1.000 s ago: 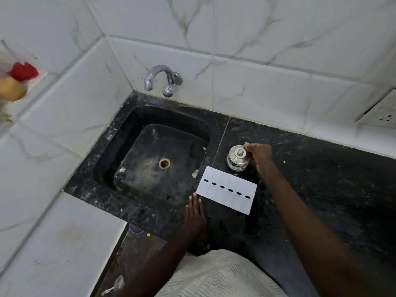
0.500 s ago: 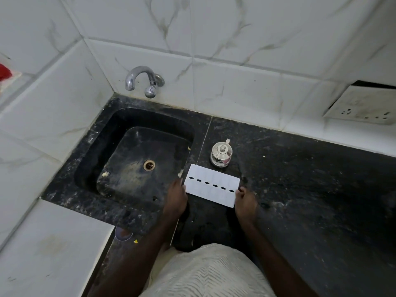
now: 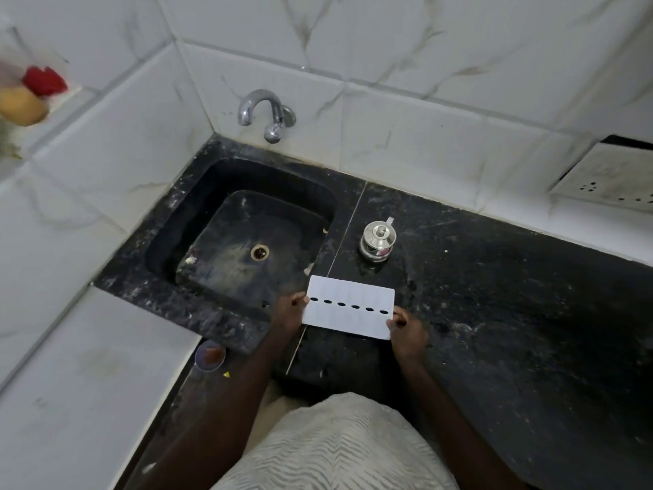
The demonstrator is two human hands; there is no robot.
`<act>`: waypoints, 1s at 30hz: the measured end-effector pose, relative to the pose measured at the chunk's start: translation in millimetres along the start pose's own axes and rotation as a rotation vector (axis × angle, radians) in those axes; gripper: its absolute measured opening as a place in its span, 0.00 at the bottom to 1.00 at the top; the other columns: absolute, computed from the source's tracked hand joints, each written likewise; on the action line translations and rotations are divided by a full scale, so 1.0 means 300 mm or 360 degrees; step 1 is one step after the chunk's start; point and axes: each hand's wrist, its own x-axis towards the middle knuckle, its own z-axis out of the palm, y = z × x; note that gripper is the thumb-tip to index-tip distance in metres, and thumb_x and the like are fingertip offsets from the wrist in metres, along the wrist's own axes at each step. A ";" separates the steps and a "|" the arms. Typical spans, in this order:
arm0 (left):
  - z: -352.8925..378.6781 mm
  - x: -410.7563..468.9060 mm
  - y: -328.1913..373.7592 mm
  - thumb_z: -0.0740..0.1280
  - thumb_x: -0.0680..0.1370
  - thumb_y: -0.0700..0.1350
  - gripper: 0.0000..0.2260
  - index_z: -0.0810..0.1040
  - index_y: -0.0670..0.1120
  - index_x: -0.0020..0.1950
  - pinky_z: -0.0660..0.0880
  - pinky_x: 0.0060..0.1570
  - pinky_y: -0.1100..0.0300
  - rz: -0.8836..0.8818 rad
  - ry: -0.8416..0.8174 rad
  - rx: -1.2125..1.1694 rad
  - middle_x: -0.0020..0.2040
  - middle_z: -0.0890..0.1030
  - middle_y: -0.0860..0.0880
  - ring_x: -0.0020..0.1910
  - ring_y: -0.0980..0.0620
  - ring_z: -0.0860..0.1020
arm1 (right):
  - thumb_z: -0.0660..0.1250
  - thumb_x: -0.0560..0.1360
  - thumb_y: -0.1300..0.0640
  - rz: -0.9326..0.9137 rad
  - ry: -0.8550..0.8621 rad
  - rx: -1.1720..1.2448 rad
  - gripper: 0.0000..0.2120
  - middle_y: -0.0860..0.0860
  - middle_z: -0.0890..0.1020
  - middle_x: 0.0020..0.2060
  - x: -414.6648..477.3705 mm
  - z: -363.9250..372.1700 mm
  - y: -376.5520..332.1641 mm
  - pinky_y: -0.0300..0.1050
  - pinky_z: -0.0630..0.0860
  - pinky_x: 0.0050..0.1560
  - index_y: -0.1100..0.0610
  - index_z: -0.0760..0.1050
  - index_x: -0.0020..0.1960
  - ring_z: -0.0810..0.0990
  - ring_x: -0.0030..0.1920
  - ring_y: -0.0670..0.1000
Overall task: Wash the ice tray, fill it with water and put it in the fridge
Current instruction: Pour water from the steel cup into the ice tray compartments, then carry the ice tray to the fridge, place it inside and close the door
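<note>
Both hands on the ice tray [image 3: 349, 307] here; it sits flat side up over the black counter [image 3: 512, 313], just right of the sink's front corner, a white rectangle with a row of dark oval holes along its middle; whether it rests on the stone or is held just clear of it, I cannot tell. The left hand [image 3: 288, 314] grips the tray's left short end, thumb on top and fingers curled under the edge; the right hand [image 3: 406, 327] pinches the right short end near its front corner, thumb over the rim, fingers tucked below. The sink [image 3: 166, 295] lies to the left, black and streaked, with a brass drain [image 3: 259, 251] in its floor and no water in it; the curved metal tap [image 3: 263, 111] comes out of the white tiled wall [image 3: 424, 47] above the far rim. Beyond the tray, apart from it, stands a small steel pot [image 3: 377, 239] with a knobbed lid; far right on the wall, a socket plate [image 3: 607, 182]; far left, blurred red and yellow things [image 3: 31, 93] on a ledge.
</note>
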 end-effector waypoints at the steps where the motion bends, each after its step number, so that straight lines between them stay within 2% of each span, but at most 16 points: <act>1: -0.010 -0.016 -0.019 0.65 0.84 0.37 0.13 0.81 0.35 0.67 0.75 0.60 0.56 -0.0036 0.0005 -0.0060 0.63 0.83 0.36 0.63 0.39 0.81 | 0.70 0.78 0.68 -0.0011 -0.0015 0.0000 0.18 0.60 0.86 0.56 -0.009 0.003 -0.005 0.51 0.76 0.63 0.61 0.81 0.67 0.83 0.58 0.60; 5: -0.055 -0.084 -0.104 0.65 0.84 0.35 0.13 0.80 0.33 0.66 0.77 0.63 0.51 -0.0169 0.0115 -0.0342 0.62 0.82 0.32 0.58 0.41 0.82 | 0.70 0.78 0.68 -0.0094 -0.0086 -0.0010 0.19 0.60 0.86 0.58 -0.037 0.037 -0.031 0.52 0.76 0.66 0.62 0.80 0.68 0.83 0.60 0.59; 8: -0.104 -0.134 -0.190 0.66 0.84 0.36 0.13 0.79 0.33 0.67 0.76 0.66 0.38 -0.0267 0.0205 -0.0546 0.63 0.82 0.32 0.63 0.36 0.81 | 0.71 0.78 0.66 -0.0170 -0.0131 -0.0079 0.19 0.58 0.86 0.58 -0.066 0.082 -0.062 0.49 0.76 0.67 0.60 0.81 0.68 0.83 0.60 0.57; 12: -0.192 -0.211 -0.304 0.68 0.83 0.40 0.14 0.80 0.37 0.68 0.78 0.64 0.40 -0.0315 0.0379 -0.0636 0.61 0.84 0.36 0.63 0.37 0.82 | 0.72 0.77 0.66 -0.0301 -0.0232 -0.0159 0.18 0.58 0.86 0.57 -0.124 0.172 -0.105 0.44 0.75 0.64 0.59 0.82 0.67 0.84 0.59 0.57; 16: -0.302 -0.305 -0.417 0.68 0.83 0.38 0.14 0.80 0.35 0.67 0.78 0.65 0.44 -0.0331 0.0562 -0.0700 0.61 0.84 0.35 0.60 0.40 0.83 | 0.72 0.77 0.66 -0.0414 -0.0372 -0.0229 0.18 0.56 0.87 0.56 -0.223 0.283 -0.152 0.35 0.69 0.53 0.58 0.83 0.66 0.82 0.53 0.50; 21: -0.443 -0.468 -0.591 0.68 0.83 0.39 0.12 0.83 0.37 0.64 0.78 0.65 0.44 -0.0388 0.0804 -0.0826 0.60 0.85 0.39 0.61 0.39 0.83 | 0.70 0.78 0.67 -0.0526 -0.0604 -0.0211 0.17 0.54 0.88 0.53 -0.398 0.435 -0.191 0.37 0.73 0.49 0.58 0.83 0.65 0.83 0.50 0.49; 26: -0.549 -0.683 -0.796 0.70 0.82 0.40 0.12 0.84 0.40 0.64 0.79 0.64 0.43 -0.0514 0.1049 -0.1182 0.59 0.86 0.41 0.60 0.41 0.84 | 0.69 0.77 0.69 -0.0712 -0.0837 -0.0261 0.17 0.54 0.87 0.52 -0.618 0.589 -0.205 0.42 0.75 0.51 0.60 0.83 0.64 0.84 0.52 0.51; 30: -0.605 -0.864 -0.988 0.69 0.82 0.40 0.13 0.82 0.38 0.66 0.80 0.58 0.47 -0.0584 0.1240 -0.1327 0.58 0.85 0.39 0.51 0.47 0.82 | 0.71 0.76 0.67 -0.0809 -0.0952 -0.0360 0.17 0.56 0.88 0.55 -0.815 0.738 -0.181 0.51 0.79 0.62 0.60 0.84 0.64 0.85 0.56 0.55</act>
